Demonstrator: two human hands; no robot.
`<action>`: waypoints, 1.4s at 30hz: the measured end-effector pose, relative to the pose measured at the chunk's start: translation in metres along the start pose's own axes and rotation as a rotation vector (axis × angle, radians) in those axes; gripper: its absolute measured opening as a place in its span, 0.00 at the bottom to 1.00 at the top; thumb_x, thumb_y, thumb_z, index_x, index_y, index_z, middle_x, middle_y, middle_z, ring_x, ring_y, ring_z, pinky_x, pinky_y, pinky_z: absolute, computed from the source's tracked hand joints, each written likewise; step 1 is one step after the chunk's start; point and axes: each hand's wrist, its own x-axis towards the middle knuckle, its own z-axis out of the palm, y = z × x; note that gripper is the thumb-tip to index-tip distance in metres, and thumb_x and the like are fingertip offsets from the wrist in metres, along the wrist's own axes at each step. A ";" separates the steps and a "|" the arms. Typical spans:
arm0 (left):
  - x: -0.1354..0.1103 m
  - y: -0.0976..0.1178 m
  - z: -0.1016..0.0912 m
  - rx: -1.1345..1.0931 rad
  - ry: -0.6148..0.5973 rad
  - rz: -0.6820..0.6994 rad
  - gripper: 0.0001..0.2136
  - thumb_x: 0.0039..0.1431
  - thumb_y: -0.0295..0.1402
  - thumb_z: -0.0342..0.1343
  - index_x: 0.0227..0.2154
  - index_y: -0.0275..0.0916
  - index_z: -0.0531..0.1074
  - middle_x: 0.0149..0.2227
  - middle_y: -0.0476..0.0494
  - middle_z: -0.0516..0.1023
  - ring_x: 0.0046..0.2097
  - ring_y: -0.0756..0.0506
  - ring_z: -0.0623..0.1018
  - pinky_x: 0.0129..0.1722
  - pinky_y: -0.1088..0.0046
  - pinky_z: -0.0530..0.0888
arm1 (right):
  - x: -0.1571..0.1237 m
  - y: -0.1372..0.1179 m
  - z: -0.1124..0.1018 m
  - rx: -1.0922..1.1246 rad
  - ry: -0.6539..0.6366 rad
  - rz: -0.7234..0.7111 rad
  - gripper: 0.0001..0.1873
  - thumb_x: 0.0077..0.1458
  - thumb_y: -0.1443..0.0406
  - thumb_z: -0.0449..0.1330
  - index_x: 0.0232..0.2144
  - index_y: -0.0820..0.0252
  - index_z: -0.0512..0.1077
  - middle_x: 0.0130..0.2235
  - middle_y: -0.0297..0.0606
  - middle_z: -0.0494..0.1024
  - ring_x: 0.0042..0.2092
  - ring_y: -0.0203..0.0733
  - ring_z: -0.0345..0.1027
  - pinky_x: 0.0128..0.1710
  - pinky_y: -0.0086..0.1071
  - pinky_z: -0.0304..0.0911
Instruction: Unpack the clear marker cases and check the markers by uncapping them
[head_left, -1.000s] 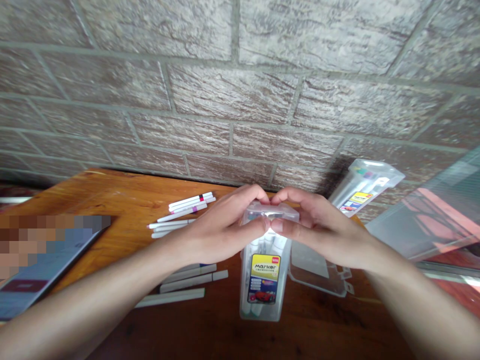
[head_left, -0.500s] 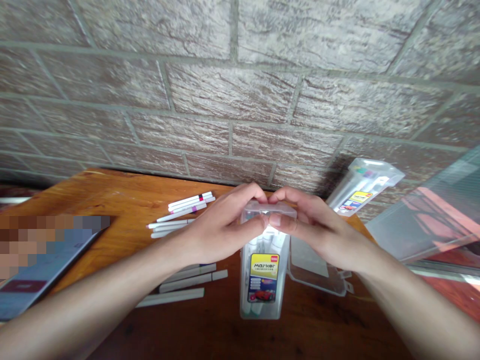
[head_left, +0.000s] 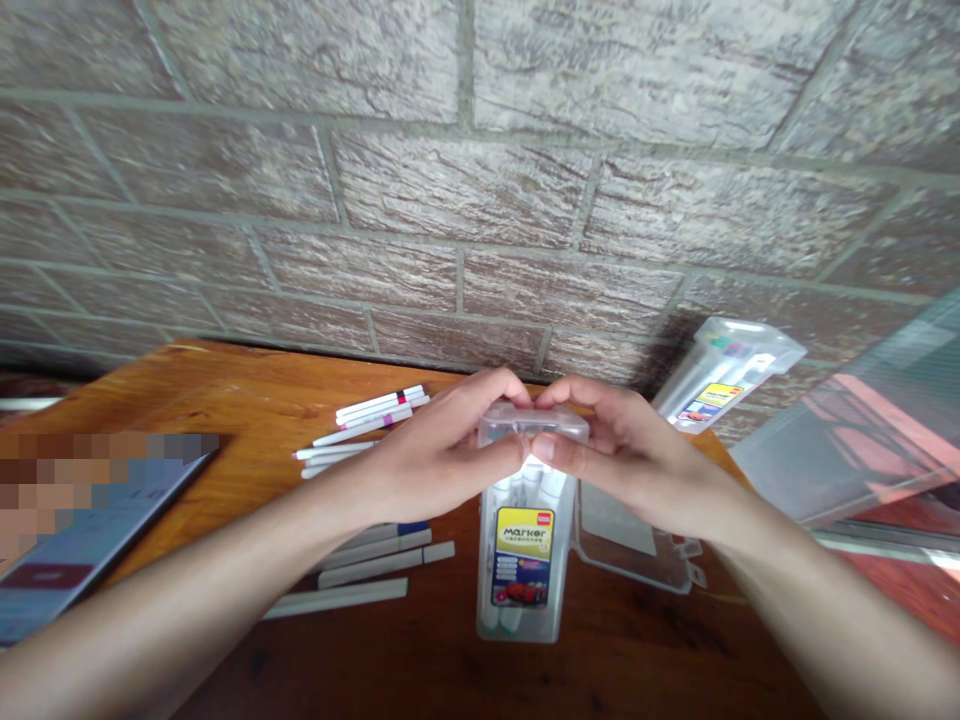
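A clear plastic marker case (head_left: 489, 620) with a yellow and blue label stands upright on the wooden table, white markers inside it. My left hand (head_left: 457, 440) grips the left side of its top, thumb across the front and fingers curled behind. From the right, my right hand (head_left: 626, 445) holds the same top, its thumb tip meeting the left thumb near the middle. Several loose white markers (head_left: 386, 570) lie left of the case, partly covered by my left forearm. More markers (head_left: 379, 403) with red and purple bands lie farther back.
A second marker case (head_left: 731, 365) leans at the back right near the brick wall (head_left: 405, 180). Behind my right hand lies a clear open plastic case part (head_left: 637, 575). A tablet-like screen (head_left: 97, 540), partly pixelated, is at the left. A translucent sheet (head_left: 862, 430) stands at the right.
Both hands keep the same hold on the marker case. The case has shifted very slightly left; the other things are where they were.
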 end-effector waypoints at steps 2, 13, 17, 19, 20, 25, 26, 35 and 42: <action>0.000 0.000 -0.001 0.001 -0.021 -0.008 0.10 0.64 0.39 0.57 0.42 0.40 0.70 0.33 0.51 0.72 0.34 0.48 0.68 0.32 0.72 0.63 | 0.000 0.002 0.000 0.014 0.017 0.002 0.21 0.55 0.52 0.74 0.40 0.54 0.70 0.38 0.35 0.78 0.37 0.41 0.70 0.37 0.35 0.67; -0.003 -0.002 -0.004 -0.041 -0.107 0.046 0.10 0.65 0.37 0.53 0.45 0.40 0.70 0.36 0.49 0.73 0.39 0.45 0.70 0.36 0.69 0.66 | -0.002 0.005 0.005 -0.273 0.154 -0.048 0.20 0.55 0.51 0.73 0.38 0.55 0.72 0.31 0.31 0.75 0.31 0.39 0.66 0.28 0.31 0.62; -0.002 -0.003 -0.004 -0.067 -0.110 0.042 0.09 0.64 0.35 0.54 0.45 0.40 0.70 0.36 0.50 0.72 0.38 0.46 0.70 0.36 0.70 0.66 | -0.003 0.003 0.006 -0.320 0.162 -0.055 0.20 0.56 0.50 0.72 0.38 0.55 0.72 0.30 0.31 0.74 0.30 0.38 0.64 0.28 0.31 0.60; -0.002 -0.003 -0.003 -0.068 -0.094 0.037 0.09 0.65 0.37 0.54 0.45 0.40 0.70 0.36 0.50 0.72 0.38 0.46 0.70 0.36 0.69 0.66 | -0.004 0.002 0.004 -0.292 0.117 -0.047 0.19 0.59 0.49 0.70 0.40 0.55 0.71 0.31 0.31 0.74 0.31 0.38 0.64 0.28 0.31 0.60; -0.002 -0.003 -0.003 -0.065 -0.086 0.033 0.10 0.66 0.39 0.54 0.45 0.39 0.70 0.36 0.49 0.73 0.38 0.46 0.70 0.36 0.69 0.66 | -0.004 0.001 0.002 -0.266 0.088 -0.042 0.19 0.60 0.49 0.69 0.41 0.55 0.71 0.32 0.32 0.74 0.31 0.38 0.64 0.28 0.31 0.60; -0.001 -0.003 0.001 -0.019 -0.041 0.030 0.11 0.68 0.41 0.55 0.45 0.40 0.71 0.37 0.49 0.74 0.37 0.46 0.71 0.35 0.70 0.66 | -0.006 -0.005 -0.009 -0.169 -0.047 -0.013 0.16 0.62 0.53 0.69 0.43 0.54 0.71 0.36 0.33 0.75 0.33 0.38 0.64 0.28 0.30 0.60; -0.001 -0.003 0.001 -0.005 -0.033 0.038 0.10 0.67 0.39 0.56 0.45 0.40 0.71 0.37 0.49 0.74 0.37 0.47 0.71 0.35 0.70 0.66 | -0.007 -0.006 -0.011 -0.170 -0.067 -0.013 0.16 0.62 0.54 0.69 0.43 0.54 0.70 0.36 0.33 0.74 0.33 0.37 0.64 0.28 0.30 0.60; 0.000 -0.006 0.002 0.075 -0.009 0.070 0.09 0.62 0.33 0.60 0.44 0.39 0.71 0.35 0.52 0.73 0.34 0.50 0.69 0.32 0.74 0.63 | -0.007 -0.003 -0.013 -0.028 -0.104 0.030 0.18 0.59 0.59 0.72 0.44 0.55 0.69 0.38 0.33 0.75 0.35 0.37 0.66 0.32 0.31 0.63; -0.001 -0.008 0.003 0.062 0.000 0.061 0.11 0.62 0.36 0.61 0.44 0.39 0.70 0.36 0.51 0.74 0.36 0.49 0.71 0.32 0.74 0.63 | -0.005 0.002 -0.006 -0.011 -0.062 0.010 0.19 0.58 0.57 0.73 0.43 0.55 0.69 0.37 0.34 0.76 0.35 0.39 0.68 0.34 0.32 0.66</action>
